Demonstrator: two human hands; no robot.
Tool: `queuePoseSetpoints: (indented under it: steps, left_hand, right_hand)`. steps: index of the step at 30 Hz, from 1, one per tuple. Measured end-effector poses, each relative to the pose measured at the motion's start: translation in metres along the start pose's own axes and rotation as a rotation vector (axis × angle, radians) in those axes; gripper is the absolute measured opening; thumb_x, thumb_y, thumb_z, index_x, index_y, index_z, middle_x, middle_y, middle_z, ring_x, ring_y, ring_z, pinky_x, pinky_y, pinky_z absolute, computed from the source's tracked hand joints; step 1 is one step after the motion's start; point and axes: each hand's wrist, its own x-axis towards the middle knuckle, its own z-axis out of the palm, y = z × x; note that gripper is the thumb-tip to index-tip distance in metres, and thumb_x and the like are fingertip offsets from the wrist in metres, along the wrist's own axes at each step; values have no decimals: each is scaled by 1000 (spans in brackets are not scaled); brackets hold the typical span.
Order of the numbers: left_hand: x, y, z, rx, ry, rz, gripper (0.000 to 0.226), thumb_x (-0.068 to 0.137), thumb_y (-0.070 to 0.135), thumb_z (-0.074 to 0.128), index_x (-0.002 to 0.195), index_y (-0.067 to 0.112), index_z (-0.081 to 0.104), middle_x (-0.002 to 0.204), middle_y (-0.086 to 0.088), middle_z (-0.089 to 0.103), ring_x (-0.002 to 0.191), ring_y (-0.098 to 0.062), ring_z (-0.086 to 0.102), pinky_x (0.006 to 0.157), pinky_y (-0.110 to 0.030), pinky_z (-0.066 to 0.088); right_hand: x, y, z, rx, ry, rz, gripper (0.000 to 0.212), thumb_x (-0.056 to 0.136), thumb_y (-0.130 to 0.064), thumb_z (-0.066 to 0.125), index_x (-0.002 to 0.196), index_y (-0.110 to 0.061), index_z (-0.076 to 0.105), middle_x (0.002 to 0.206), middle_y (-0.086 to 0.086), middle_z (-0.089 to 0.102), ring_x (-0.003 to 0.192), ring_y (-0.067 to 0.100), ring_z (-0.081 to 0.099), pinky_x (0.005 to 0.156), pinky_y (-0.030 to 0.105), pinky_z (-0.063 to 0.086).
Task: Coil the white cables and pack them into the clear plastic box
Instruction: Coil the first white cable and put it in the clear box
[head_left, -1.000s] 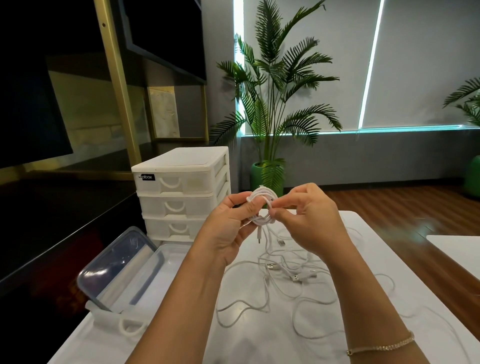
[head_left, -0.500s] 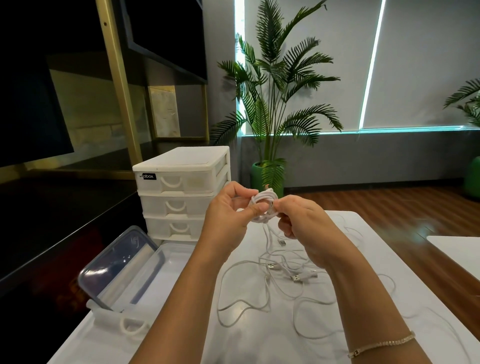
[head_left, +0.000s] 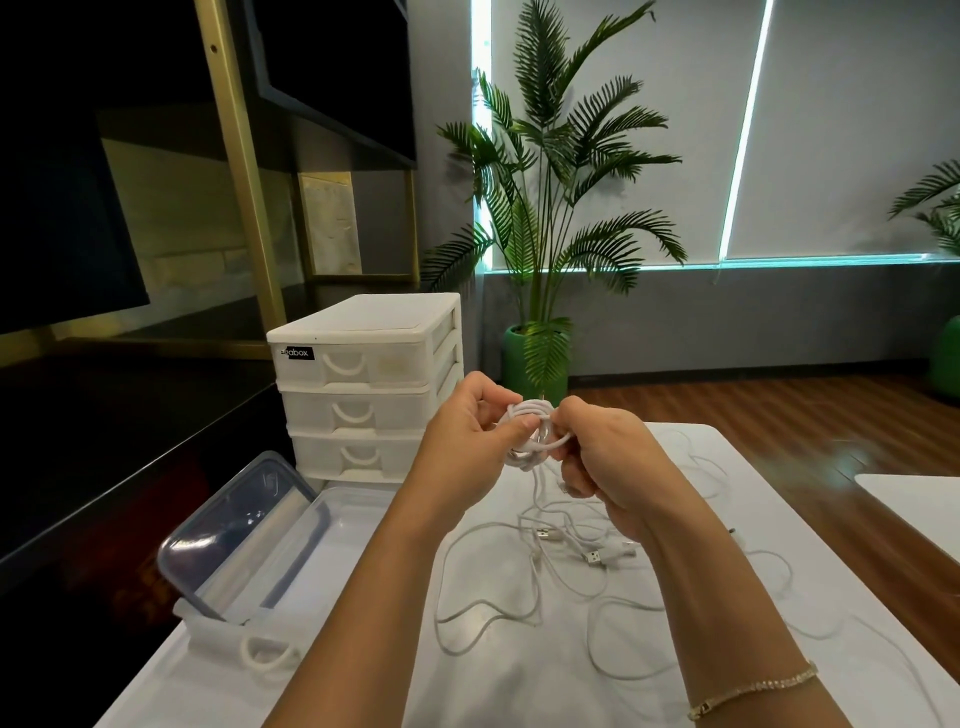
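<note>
White cable fills the middle of your head view: you hold a small coiled cable (head_left: 535, 434) up in front of you, above the white table (head_left: 519, 686). Your left hand (head_left: 470, 441) grips the coil's left side, thumb pressed on its front and fingers curled behind it. Your right hand (head_left: 605, 462) pinches the right side, its fingers curled inward so their tips are hidden behind the knuckles. How many turns the coil has is hard to make out, since both hands cover its edges. One strand drops from the coil toward the loose cables (head_left: 561, 571) lying tangled on the table below, where a few plugs show near the middle of the heap. Your right forearm hides part of that tangle, and some faint loops far right blend into the tabletop.

To your left, the clear plastic box (head_left: 332, 519) sits open on the table, partly hidden by your left forearm. Its lid (head_left: 234, 525) leans tilted at the box's left edge. A white handled piece (head_left: 244, 644) lies near the table's front-left corner; what it is cannot be told. Behind the box stands a white drawer unit (head_left: 369, 384), and a potted palm (head_left: 550, 208) stands farther back.
</note>
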Motion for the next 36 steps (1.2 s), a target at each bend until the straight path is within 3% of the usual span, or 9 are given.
queuePoseSetpoints:
  steps: [5,9,16,22,24,26,29,34,36]
  left_hand:
    - [1,2,-5,-119,-50,-139,18,84,6,65,82,18,52,93,-9,67,84,-23,62,75,-32,51]
    - [0,2,-11,-189,-53,-221,18,85,2,62,81,17,52,84,-7,64,69,-17,58,69,-29,50]
    - [-4,0,-14,81,-90,-137,18,81,14,70,87,21,55,94,-8,64,85,-22,61,73,-29,54]
    - [-5,1,-13,193,-127,-127,18,83,3,63,82,19,56,94,-13,66,74,-20,65,69,-30,58]
    - [-6,1,-12,201,-130,-108,20,82,0,62,79,19,55,91,-13,65,73,-21,63,71,-34,58]
    - [-6,0,-12,217,-114,-67,20,81,4,67,76,20,55,86,-9,65,71,-19,60,63,-29,55]
    - [-6,2,-9,206,-53,-9,19,78,11,72,75,23,57,81,-2,66,68,-16,59,53,-21,47]
    - [-10,10,-6,78,-113,88,27,80,9,69,86,34,64,82,8,61,69,-12,59,53,-17,48]
    - [-11,11,-5,59,-126,136,28,81,8,67,88,35,67,87,9,60,79,-13,61,60,-17,51]
  right_hand:
    - [-2,0,-3,95,-55,13,26,87,-5,41,64,-1,52,58,12,41,44,13,32,44,25,30]
    - [-1,1,-3,140,-105,4,35,94,-14,48,60,-3,50,46,8,35,38,13,28,40,22,27]
    - [-6,-3,-20,-277,-55,-90,15,88,-20,60,76,-14,66,60,-4,53,53,8,42,50,21,38]
    - [0,-3,-20,-583,66,-267,11,89,-27,59,80,-26,66,75,-18,56,73,8,52,70,27,47]
    - [2,-2,-19,-568,66,-290,10,88,-27,59,84,-25,68,77,-19,54,76,7,52,75,28,46]
    - [3,0,-20,-505,62,-293,9,86,-28,61,86,-25,70,80,-20,56,80,5,53,78,27,44]
    - [3,4,-22,-308,82,-260,5,83,-26,66,80,-27,70,81,-18,63,82,2,57,70,18,43]
    - [1,6,-23,-185,52,-219,10,84,-24,64,78,-28,71,82,-10,69,82,3,61,64,15,43]
    - [1,5,-23,-192,22,-201,9,85,-25,63,82,-27,71,82,-11,69,79,0,61,61,12,43]
